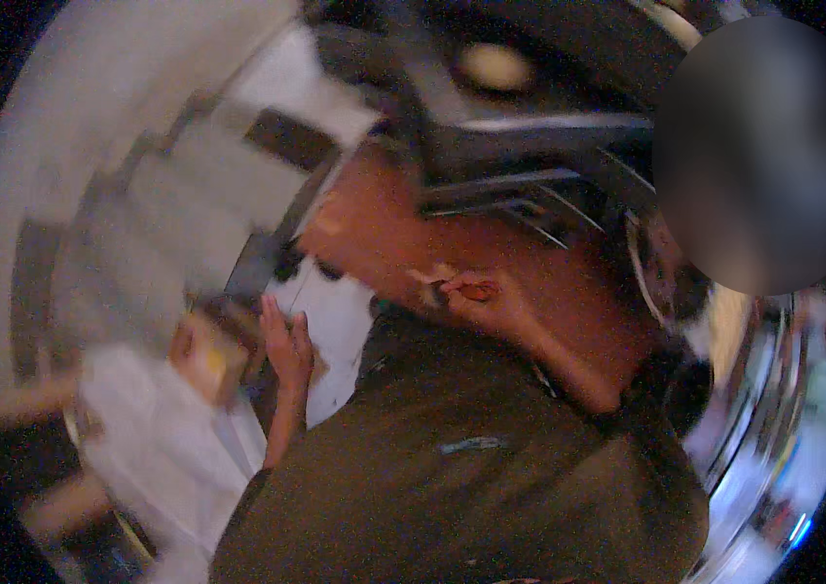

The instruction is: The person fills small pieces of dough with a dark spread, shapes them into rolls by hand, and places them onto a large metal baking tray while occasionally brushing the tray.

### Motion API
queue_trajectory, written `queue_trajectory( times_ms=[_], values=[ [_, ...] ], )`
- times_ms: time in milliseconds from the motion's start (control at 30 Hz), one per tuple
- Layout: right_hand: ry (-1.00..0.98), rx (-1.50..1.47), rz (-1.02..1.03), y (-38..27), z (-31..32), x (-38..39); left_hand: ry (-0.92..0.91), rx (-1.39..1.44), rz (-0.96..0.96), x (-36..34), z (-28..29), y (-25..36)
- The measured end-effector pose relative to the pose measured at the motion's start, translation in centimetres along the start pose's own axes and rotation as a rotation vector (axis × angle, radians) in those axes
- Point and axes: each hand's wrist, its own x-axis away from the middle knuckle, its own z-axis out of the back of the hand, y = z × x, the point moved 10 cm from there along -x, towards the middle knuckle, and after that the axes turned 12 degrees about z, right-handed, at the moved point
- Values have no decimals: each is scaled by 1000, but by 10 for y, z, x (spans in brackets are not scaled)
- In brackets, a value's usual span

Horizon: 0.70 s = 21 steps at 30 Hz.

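My left hand (286, 341) has its fingers stretched out at the left edge of the reddish-brown worktop (393, 204), beside a white surface with dark patches (335, 331); I cannot tell whether it touches it. My right hand (471, 307) is closed on a small orange-handled tool, apparently scissors (479, 290), just above the worktop's near edge and in front of my dark olive clothing. The tool's tip and anything else in those fingers are too blurred to make out.
Dark metal machinery (520, 136) stands along the worktop's far side. At left are pale grey flooring (189, 195), a white draped shape (150, 428) and a blurred brown object (194, 355). A blurred oval hides the upper right; cluttered shapes (773, 409) lie below it.
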Motion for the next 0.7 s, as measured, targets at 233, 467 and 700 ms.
queue_trajectory(
  times_ms=[233, 467, 700],
  values=[
    [764, 960, -104, -177, 308, 179, -309, 10, -578, -49, -56, 235],
    [1104, 1097, -766, -50, 459, 396, -432, -723, -208, -83, -137, 175],
    [1016, 1135, -914, -26, 456, 414, -503, -184, -369, -16, -160, 121]
  ],
)
